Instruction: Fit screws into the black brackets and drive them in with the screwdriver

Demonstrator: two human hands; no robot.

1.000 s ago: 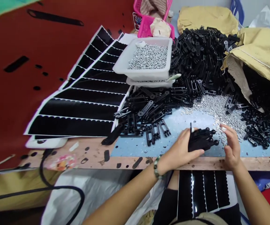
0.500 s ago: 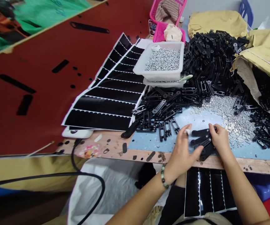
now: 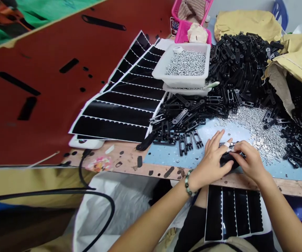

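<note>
Between my hands, near the table's front edge, lie several black plastic links (image 3: 227, 160) side by side, largely covered by my fingers. My left hand (image 3: 214, 161), with white tape on one finger and a beaded bracelet at the wrist, grips them from the left. Its thumb is in front and its index finger reaches over the top. My right hand (image 3: 250, 161) comes in from the right, thumb and fingertips pinched together above the links and close to the taped finger. What sits in that pinch is too small and hidden to tell.
Loose silver screws and nuts (image 3: 266, 134) lie behind my right hand. Black links (image 3: 242, 66) are heaped at the back, beside a white tub (image 3: 164, 75) of screws. Black sticker sheets (image 3: 119, 108) lean against a red board (image 3: 51, 94); another sheet (image 3: 228, 213) rests on my lap.
My left hand has moved right and closed over the black links. My right hand has shifted its fingertips left across them into a pinch. The camera view has moved slightly.
</note>
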